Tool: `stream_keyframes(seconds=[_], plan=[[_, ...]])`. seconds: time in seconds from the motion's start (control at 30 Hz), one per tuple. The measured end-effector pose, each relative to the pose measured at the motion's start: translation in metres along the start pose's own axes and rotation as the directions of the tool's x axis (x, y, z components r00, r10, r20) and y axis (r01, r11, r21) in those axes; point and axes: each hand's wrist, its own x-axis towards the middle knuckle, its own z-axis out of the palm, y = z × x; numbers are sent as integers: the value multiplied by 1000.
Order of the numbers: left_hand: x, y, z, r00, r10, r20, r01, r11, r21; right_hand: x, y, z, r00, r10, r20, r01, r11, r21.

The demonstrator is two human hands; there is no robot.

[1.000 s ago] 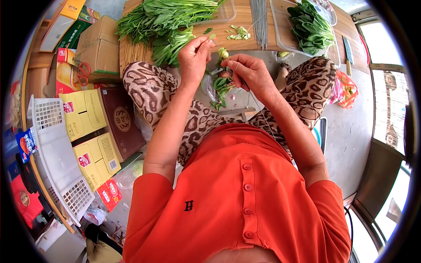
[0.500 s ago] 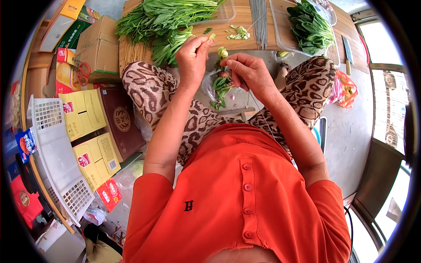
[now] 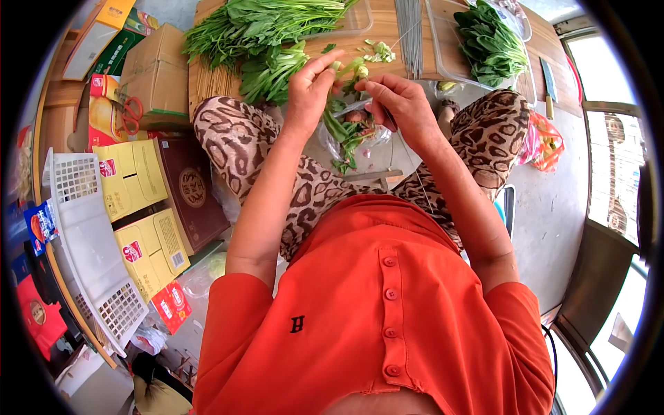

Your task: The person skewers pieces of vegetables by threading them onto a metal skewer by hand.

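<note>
My left hand [image 3: 311, 88] pinches a small pale green vegetable piece [image 3: 337, 66] above the gap between my knees. Beside it, my right hand [image 3: 402, 104] is closed on a thin metal skewer [image 3: 423, 188], whose long end runs back toward my shirt. A pale green vegetable bit [image 3: 361, 70] shows at the skewer's front, between my two hands; the tip itself is hard to make out. Below them, leafy scraps [image 3: 348, 142] lie in and around a clear plastic bag [image 3: 377, 136].
Ahead, a wooden table [image 3: 380, 21] bears leafy greens [image 3: 256, 28], chopped pieces [image 3: 380, 51], a bundle of metal skewers [image 3: 409, 38], a plastic tub [image 3: 437, 41] of leaves and a knife [image 3: 548, 83]. Boxes [image 3: 142, 183], red scissors [image 3: 131, 115] and a white basket [image 3: 86, 228] stand left.
My left hand has moved slightly right and down, its fingers now nearer my right hand. The vegetable on the skewer has shifted forward, and more of the bag below shows.
</note>
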Motion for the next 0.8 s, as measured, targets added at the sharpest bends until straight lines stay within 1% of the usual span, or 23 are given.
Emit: stream_keyframes(seconds=[0.03, 0.1, 0.2, 0.23, 0.3, 0.33, 0.37, 0.43, 0.47, 0.53, 0.57, 0.6, 0.63, 0.67, 0.73, 0.8], plan=[[1, -1, -1, 999, -36, -13, 35, 997, -70, -1, 2, -1, 1000, 1, 1, -1, 1000, 0], [3, -2, -4, 999, -27, -20, 25, 997, -67, -3, 5, -3, 1000, -7, 1, 7, 1000, 1], [4, -1, -4, 990, 21, -137, -37, 993, -111, -8, 5, -4, 1000, -8, 6, 8, 1000, 14], [5, -2, -5, 990, 21, -137, -37, 993, -111, -9, 5, -5, 1000, -8, 5, 8, 1000, 14], [9, -4, -11, 974, 48, -223, -88, 981, -174, -11, 6, -6, 1000, -23, 14, 23, 999, 27], [12, -4, -13, 974, 30, -223, -86, 966, -243, -11, 7, -7, 1000, -23, 14, 23, 999, 27], [12, -6, -15, 975, 30, -222, -85, 966, -243, -10, 8, -8, 999, -30, 39, 29, 999, 33], [12, -9, -17, 991, -32, -134, -26, 911, -413, -9, 11, -8, 998, -38, 59, 35, 999, 38], [13, -10, -17, 991, -32, -132, -26, 911, -413, -8, 13, -7, 998, -20, 61, 18, 1000, 25], [12, -11, -18, 992, -117, -43, 78, 851, -519, -7, 14, -4, 998, -2, 65, 1, 1000, 14], [12, -11, -19, 992, -118, -44, 78, 851, -519, -6, 15, -3, 997, 8, 76, -7, 1000, -4], [12, -11, -20, 991, -135, -10, 109, 834, -541, -6, 15, -2, 996, 17, 87, -16, 1000, -22], [12, -10, -20, 988, -152, 25, 139, 815, -563, -6, 15, -1, 996, 18, 87, -16, 1000, -22], [12, -9, -20, 988, -153, 25, 140, 815, -563, -5, 15, 0, 995, 19, 96, -18, 1000, -10], [11, -7, -21, 977, -188, 97, 208, 778, -593, -5, 15, 1, 994, 21, 106, -21, 1000, 1], [10, -4, -19, 973, -212, 92, 226, 779, -585, -5, 13, 3, 995, -4, 103, 5, 1000, -8]])
